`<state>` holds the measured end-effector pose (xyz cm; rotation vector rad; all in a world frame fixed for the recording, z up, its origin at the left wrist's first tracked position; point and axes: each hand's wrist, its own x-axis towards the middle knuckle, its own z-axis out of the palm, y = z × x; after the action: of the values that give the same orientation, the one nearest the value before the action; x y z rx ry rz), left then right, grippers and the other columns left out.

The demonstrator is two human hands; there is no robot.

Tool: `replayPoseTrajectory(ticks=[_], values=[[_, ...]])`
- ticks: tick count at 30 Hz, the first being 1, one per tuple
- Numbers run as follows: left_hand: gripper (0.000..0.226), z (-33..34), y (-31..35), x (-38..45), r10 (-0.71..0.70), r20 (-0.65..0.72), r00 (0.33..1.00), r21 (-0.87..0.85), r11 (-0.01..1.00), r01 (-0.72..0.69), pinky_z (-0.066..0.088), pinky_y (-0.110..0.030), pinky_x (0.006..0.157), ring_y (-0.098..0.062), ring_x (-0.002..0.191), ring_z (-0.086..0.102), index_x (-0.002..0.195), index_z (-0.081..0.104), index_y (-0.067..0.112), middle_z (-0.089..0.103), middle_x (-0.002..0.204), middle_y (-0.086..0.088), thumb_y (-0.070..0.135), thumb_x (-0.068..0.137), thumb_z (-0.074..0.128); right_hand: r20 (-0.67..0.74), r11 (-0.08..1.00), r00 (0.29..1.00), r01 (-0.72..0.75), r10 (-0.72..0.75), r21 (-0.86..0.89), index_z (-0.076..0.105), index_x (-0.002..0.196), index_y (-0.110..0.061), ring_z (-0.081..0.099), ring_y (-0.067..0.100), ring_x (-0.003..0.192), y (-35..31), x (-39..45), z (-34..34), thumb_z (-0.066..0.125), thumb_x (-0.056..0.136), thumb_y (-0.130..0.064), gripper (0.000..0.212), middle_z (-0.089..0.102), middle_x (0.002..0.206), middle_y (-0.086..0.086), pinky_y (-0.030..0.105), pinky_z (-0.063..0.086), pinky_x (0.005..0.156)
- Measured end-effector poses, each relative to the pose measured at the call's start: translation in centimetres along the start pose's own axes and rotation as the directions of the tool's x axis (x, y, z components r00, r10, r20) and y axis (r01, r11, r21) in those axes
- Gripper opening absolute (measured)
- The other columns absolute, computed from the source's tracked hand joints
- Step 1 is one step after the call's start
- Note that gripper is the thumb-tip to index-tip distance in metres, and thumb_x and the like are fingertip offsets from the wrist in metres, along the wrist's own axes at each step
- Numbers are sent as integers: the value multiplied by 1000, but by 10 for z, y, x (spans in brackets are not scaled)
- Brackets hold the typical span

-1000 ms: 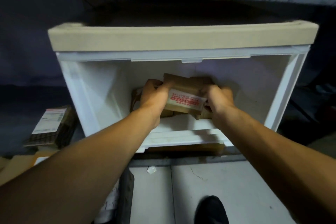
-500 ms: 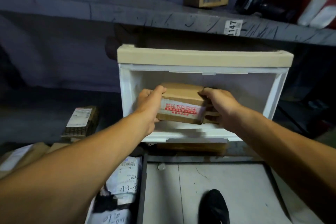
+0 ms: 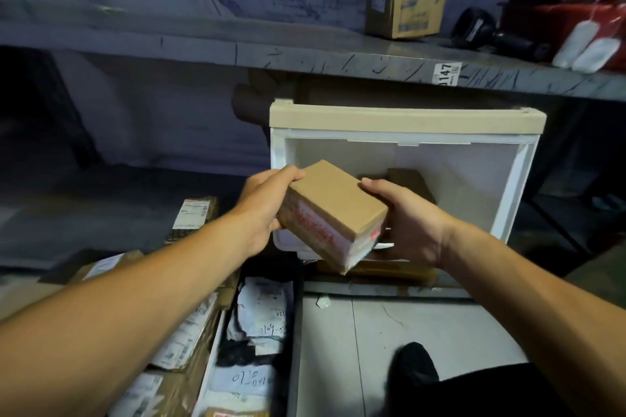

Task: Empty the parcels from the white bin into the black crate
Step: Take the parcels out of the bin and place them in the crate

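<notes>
Here, both hands hold 1 brown parcel [image 3: 333,210] tilted in front of the white bin [image 3: 406,152]: the left hand [image 3: 267,210] grips its left end, the right hand [image 3: 410,220] curls around its right side. Another brown parcel [image 3: 406,179] lies inside the bin. Labelled parcels [image 3: 261,311] fill the black crate [image 3: 294,332] below.

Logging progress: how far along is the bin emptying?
Done: labelled parcels already lie in the black crate at lower left. In hand: left hand and right hand grip a brown cardboard box outside the white bin. Left: at least one brown parcel inside.
</notes>
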<state>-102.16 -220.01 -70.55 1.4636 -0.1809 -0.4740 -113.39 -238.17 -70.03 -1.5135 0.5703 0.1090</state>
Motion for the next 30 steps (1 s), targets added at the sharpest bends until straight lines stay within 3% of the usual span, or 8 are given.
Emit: replayPoseTrajectory(ticks=[3, 6, 9, 12, 16, 20, 26, 30], values=[[16, -1, 2, -3, -4, 0, 1000, -1, 1000, 4, 55, -41, 87, -22, 86, 66, 93, 70, 15, 67, 89, -8, 30, 92, 65, 116, 1000, 993, -26, 25, -1, 62, 112, -21, 64, 22, 89, -2, -8, 8, 55, 94, -52, 37, 69, 95, 8, 36, 52, 74], [26, -1, 4, 0, -8, -30, 1000, -5, 1000, 8, 55, -43, 90, -23, 91, 66, 95, 70, 14, 70, 94, -9, 39, 89, 69, 184, 999, 982, -42, 40, 11, 63, 110, -18, 66, 27, 95, -5, -10, 11, 62, 85, -44, 36, 67, 103, 13, 43, 58, 81], [40, 3, 5, 1, -73, -27, 997, -76, 995, 71, 55, -38, 77, -25, 101, 66, 108, 68, 18, 71, 107, -7, 52, 86, 71, 159, 986, 984, -98, 76, 131, 63, 118, -17, 66, 34, 98, -9, -9, 14, 65, 83, -38, 41, 63, 108, 17, 48, 62, 70], [62, 6, -1, -3, -216, 47, 975, -64, 974, 219, 51, -55, 96, -33, 119, 59, 128, 60, 24, 62, 127, -8, 64, 81, 69, 53, 975, 997, -73, 63, 208, 57, 132, -18, 67, 38, 98, -7, -6, 12, 65, 90, -36, 47, 61, 114, 21, 50, 63, 65], [41, 17, -9, -9, -285, 228, 931, -26, 954, 299, 51, -59, 95, -37, 116, 62, 113, 63, 30, 65, 117, -5, 59, 85, 68, -50, 970, 998, -20, 33, 241, 61, 122, -20, 67, 40, 104, -4, -8, 13, 74, 85, -42, 45, 60, 121, 25, 44, 64, 63], [16, 30, -13, -8, -254, 158, 954, -112, 956, 273, 53, -55, 94, -32, 103, 68, 104, 64, 25, 71, 103, -10, 38, 94, 65, -29, 986, 999, -27, 33, 164, 66, 113, -26, 65, 38, 112, 0, -6, 17, 70, 87, -50, 35, 63, 123, 23, 50, 60, 79], [30, 14, -11, 7, -260, 149, 954, 15, 965, 260, 52, -44, 85, -29, 94, 64, 98, 64, 20, 67, 99, -9, 47, 86, 59, -129, 974, 992, 22, 7, 226, 63, 128, -22, 64, 34, 113, 1, 3, -5, 56, 91, -65, 57, 70, 114, 15, 53, 53, 95], [42, 1, -9, 14, -289, 239, 927, 64, 957, 282, 45, -48, 101, -32, 101, 63, 111, 65, 20, 68, 103, -13, 47, 79, 61, -17, 985, 998, -53, 56, 164, 61, 128, -16, 64, 29, 96, 0, -3, -11, 58, 91, -57, 55, 63, 97, 13, 38, 57, 63]])
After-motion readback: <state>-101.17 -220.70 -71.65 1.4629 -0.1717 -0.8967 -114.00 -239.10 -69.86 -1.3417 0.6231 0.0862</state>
